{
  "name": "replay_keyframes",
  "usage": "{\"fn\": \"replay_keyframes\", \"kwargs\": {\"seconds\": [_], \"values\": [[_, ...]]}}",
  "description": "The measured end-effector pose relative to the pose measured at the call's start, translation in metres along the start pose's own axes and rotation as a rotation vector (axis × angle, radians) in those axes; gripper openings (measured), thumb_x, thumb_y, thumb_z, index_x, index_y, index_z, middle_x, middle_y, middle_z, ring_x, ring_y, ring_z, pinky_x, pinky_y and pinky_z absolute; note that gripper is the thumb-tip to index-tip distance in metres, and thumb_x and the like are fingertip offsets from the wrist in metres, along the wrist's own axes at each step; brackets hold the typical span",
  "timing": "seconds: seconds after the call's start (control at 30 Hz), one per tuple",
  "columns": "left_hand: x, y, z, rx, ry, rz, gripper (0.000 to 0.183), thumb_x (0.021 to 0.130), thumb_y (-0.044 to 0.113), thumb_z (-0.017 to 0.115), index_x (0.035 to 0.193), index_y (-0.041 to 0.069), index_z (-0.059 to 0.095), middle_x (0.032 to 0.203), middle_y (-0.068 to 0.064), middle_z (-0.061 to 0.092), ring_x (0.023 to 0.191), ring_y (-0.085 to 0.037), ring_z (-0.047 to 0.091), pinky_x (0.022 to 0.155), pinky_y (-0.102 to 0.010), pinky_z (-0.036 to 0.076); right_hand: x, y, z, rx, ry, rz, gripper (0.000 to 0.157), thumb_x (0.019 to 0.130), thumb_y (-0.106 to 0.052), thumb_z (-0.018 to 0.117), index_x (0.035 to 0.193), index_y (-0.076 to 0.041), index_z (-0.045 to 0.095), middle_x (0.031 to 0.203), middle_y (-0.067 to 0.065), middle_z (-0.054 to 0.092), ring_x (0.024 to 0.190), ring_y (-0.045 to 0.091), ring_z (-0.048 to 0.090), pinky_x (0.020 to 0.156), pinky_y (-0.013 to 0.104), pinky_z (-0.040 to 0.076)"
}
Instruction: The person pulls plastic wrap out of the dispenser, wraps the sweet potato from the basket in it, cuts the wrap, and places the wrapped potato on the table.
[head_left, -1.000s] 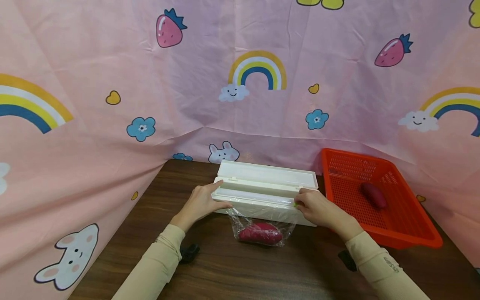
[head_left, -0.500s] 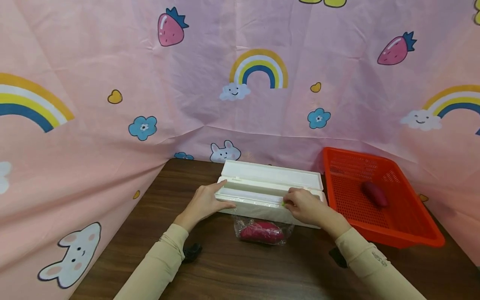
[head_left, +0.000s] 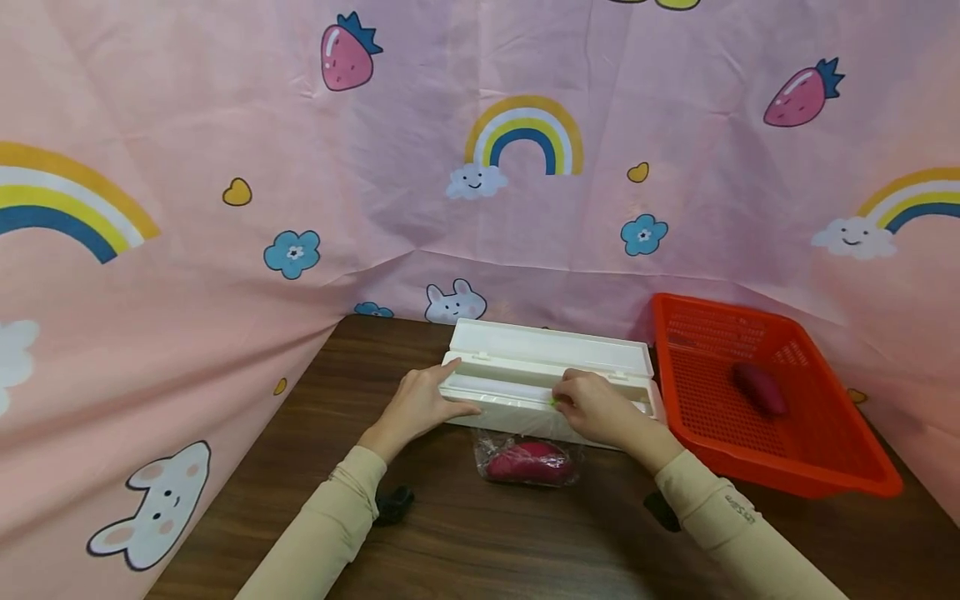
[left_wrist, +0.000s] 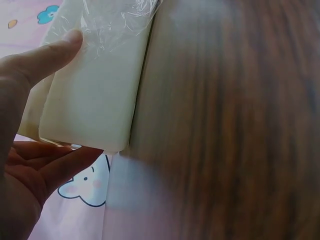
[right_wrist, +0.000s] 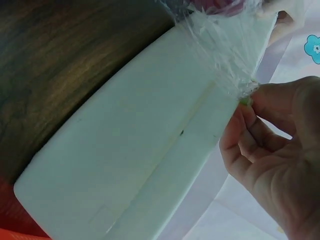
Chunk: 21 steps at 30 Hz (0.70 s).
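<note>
A long white cling film dispenser lies on the table with its lid raised and a roll inside. My left hand grips its left end, the thumb on the front face and the fingers at the end. On the dispenser's edge, my right hand pinches a small green slide cutter, mostly hidden by the fingertips. Cling film bunches beside those fingertips in the right wrist view. In front of the dispenser, a dark red sweet potato lies covered in clear film.
To the right stands a red plastic basket with another sweet potato in it. Patterned pink cloth hangs behind the dark wooden table. Black objects sit beside both forearms, partly hidden.
My right hand has slid left along the dispenser's edge with the green cutter, and the film to its right has come away from the edge. My left hand keeps its hold on the end.
</note>
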<state>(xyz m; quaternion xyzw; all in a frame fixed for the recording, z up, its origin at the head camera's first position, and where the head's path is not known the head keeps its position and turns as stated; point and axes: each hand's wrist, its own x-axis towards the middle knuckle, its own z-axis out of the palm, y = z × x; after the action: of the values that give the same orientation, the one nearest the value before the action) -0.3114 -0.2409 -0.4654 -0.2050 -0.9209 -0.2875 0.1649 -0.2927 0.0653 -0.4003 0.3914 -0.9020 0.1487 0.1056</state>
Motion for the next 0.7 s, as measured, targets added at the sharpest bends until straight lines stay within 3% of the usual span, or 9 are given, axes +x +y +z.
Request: {"fn": "replay_keyframes", "kwargs": {"seconds": [0.37,0.57,0.7], "values": [[-0.001,-0.004,-0.004,0.009,0.004,0.001,0.092,0.072,0.054,0.088,0.144,0.005,0.058,0.059,0.003,0.050,0.048,-0.003,0.021,0.060,-0.027,0.044,0.008,-0.007,0.005,0.005,0.049,-0.004,0.012,0.086,0.001,0.070,0.077,-0.007,0.069,0.072,0.001,0.053,0.063,0.009,0.043,0.059,0.022,0.037],[-0.002,-0.003,-0.002,0.010,0.016,-0.004,0.092,0.070,0.052,0.090,0.143,0.005,0.058,0.060,0.003,0.049,0.048,-0.003,0.020,0.065,-0.030,0.048,0.016,-0.015,0.013,0.006,0.052,-0.015,0.010,0.088,0.000,0.070,0.081,-0.007,0.072,0.074,0.001,0.056,0.064,0.009,0.046,0.060,0.022,0.040],[-0.001,0.001,0.000,0.001,-0.005,0.006,0.092,0.071,0.053,0.089,0.144,0.005,0.058,0.068,-0.004,0.060,0.050,-0.003,0.025,0.070,-0.032,0.051,0.025,-0.024,0.016,-0.010,0.052,-0.053,0.011,0.089,-0.001,0.069,0.080,-0.006,0.071,0.075,0.002,0.056,0.065,0.011,0.047,0.061,0.024,0.041]]}}
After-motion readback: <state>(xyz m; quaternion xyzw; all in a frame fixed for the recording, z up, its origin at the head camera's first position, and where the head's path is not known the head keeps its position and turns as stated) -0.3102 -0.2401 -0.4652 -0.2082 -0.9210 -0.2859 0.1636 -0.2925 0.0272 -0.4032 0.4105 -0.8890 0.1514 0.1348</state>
